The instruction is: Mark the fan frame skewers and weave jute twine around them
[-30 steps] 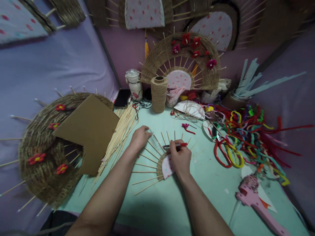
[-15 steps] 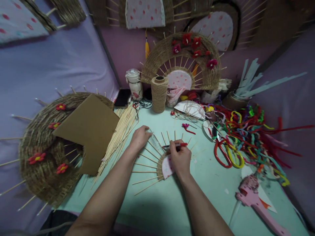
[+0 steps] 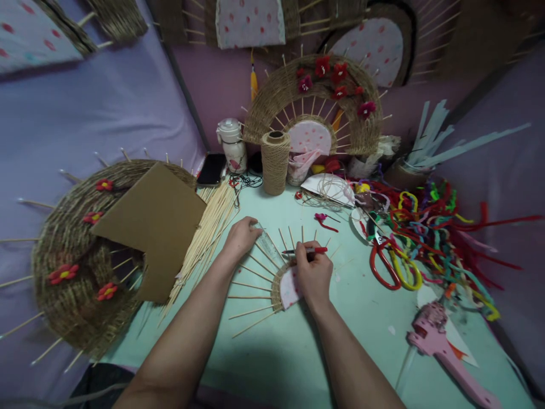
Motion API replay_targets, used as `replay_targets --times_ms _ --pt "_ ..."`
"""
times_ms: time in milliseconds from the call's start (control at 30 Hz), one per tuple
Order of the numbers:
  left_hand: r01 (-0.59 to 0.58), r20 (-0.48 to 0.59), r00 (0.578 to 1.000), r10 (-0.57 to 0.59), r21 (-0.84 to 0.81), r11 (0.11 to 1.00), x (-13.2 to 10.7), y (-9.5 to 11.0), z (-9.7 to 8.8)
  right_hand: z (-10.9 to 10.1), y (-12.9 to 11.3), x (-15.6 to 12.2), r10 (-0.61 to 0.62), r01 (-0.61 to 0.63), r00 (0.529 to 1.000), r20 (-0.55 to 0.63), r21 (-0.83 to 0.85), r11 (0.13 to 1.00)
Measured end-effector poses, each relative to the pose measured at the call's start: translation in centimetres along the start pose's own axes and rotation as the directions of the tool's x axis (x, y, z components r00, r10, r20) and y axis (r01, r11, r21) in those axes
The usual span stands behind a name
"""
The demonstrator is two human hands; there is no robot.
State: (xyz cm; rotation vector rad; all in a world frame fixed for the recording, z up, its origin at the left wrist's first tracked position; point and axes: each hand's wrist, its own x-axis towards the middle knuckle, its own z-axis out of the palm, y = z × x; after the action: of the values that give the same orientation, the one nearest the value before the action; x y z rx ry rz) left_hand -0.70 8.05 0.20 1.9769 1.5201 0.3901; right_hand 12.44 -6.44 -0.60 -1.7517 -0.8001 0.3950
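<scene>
Bare table [image 3: 272, 358] lies near; skewer pile [image 3: 208, 227] left, scissors [image 3: 385, 264] right hem it.

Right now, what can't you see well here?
Head view only.
Small fan's pink centre: partly under the right hand holding the red pen.
Clear ruler: marks too small; one end under the left hand.
Pink glue gun: handle cut off at the bottom edge.

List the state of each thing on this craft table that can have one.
Left hand: holding the clear ruler down across the sticks.
Right hand: closed on the red pen, tip by the ruler.
Twine spool: upright.
Red scissors: lying flat, untouched.
Pink glue gun: on its side.
Phone: screen dark.
White jar: lid on.
</scene>
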Motion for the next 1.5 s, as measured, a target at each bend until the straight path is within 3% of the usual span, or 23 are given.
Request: replay_targets --times_ms 100,200,300,433,633,800,1000,1500 --pt "0.062 0.054 0.997 -0.052 -0.204 0.977 0.3 -0.3 -1.3 -0.1 0.1 0.0 0.045 -0.044 0.999 -0.023 0.055 0.998" --pt "0.101 0.092 0.994 -0.067 -0.447 0.889 0.3 -0.2 -3.1 -0.1 0.1 0.1 0.08 -0.076 0.996 -0.026 0.132 0.988" --pt "0.123 0.064 0.992 -0.105 -0.51 0.851 0.2 0.6 -4.3 -0.1 0.1 0.3 0.086 -0.089 0.996 0.021 0.211 0.973" --pt "0.122 0.097 0.992 -0.086 -0.474 0.872 0.5 1.8 -4.3 0.0 0.1 0.4 0.091 -0.101 0.995 0.049 0.278 0.955" --pt "0.074 0.107 0.994 -0.037 -0.366 0.928 1.7 2.1 -2.7 -0.2 0.4 0.7 0.164 -0.115 0.983 -0.079 0.433 0.894" --pt "0.071 0.138 0.99 -0.027 -0.326 0.943 1.6 1.6 -2.0 -0.2 0.8 0.8 0.121 -0.065 0.983 -0.137 0.358 0.931" --pt "0.074 0.144 0.989 -0.034 -0.278 0.958 1.5 0.7 -1.8 0.1 1.3 1.1 -0.003 0.023 0.997 -0.083 0.242 0.97" --pt "0.083 0.097 0.994 -0.054 -0.326 0.942 0.4 -0.3 -1.5 -0.1 0.7 0.6 0.031 -0.016 0.997 -0.067 0.217 0.976"
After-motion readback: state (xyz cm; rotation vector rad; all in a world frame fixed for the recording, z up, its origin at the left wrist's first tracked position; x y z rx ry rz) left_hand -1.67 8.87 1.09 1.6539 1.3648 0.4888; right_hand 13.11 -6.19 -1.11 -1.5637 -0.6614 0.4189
